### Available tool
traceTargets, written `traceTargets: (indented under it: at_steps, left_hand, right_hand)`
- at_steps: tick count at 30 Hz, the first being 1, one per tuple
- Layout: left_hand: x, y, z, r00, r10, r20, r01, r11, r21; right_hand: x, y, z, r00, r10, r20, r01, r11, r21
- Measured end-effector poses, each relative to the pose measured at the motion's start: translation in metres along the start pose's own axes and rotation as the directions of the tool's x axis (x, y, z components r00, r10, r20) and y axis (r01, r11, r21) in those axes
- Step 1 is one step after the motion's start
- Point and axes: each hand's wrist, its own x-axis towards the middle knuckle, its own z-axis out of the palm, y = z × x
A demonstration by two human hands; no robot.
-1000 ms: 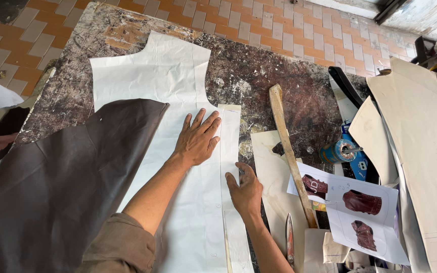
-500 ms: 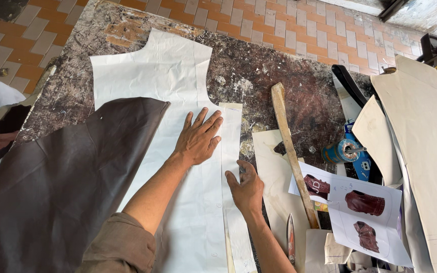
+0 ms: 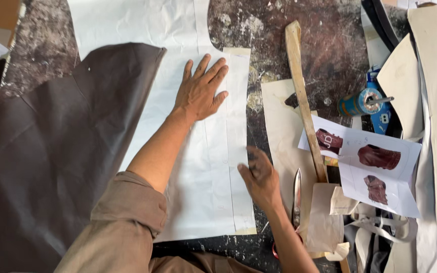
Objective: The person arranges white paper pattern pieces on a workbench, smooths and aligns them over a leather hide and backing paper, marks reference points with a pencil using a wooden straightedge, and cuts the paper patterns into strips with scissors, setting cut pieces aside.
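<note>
White paper pattern flat on worktable, long axis running away from body. Left hand pressed open on upper part; right hand, blurred, open, grasping nothing, at near right edge, closer.

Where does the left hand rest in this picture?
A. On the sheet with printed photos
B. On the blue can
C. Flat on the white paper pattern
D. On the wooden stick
C: the left hand lies with fingers spread flat on the white paper pattern, away from the wooden stick.
</note>
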Motion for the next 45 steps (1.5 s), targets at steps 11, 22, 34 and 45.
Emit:
traceTargets:
  at_steps: [11, 22, 34, 45]
  left_hand:
    - [-0.011, -0.002, 0.025, 0.998, 0.031, -0.051, -0.033, 0.998, -0.048]
    - [-0.001, 0.003, 0.006, 1.0, 0.008, -0.019, -0.008, 1.0, -0.006]
    - [-0.001, 0.029, 0.003, 0.983, 0.101, -0.152, -0.113, 0.991, -0.076]
    - [0.001, 0.021, -0.033, 1.0, 0.001, -0.029, 0.0, 0.998, 0.056]
  right_hand:
    - [-0.106, 0.05, -0.004, 0.999, -0.026, 0.047, 0.029, 0.996, -0.081]
    - [-0.101, 0.029, -0.012, 0.927, 0.315, 0.202, -0.244, 0.918, -0.312]
    - [-0.145, 0.057, -0.102, 0.941, 0.243, 0.236, -0.148, 0.922, -0.359]
    - [-0.059, 0.185, -0.265, 0.738, -0.226, -0.635, -0.202, 0.825, -0.527]
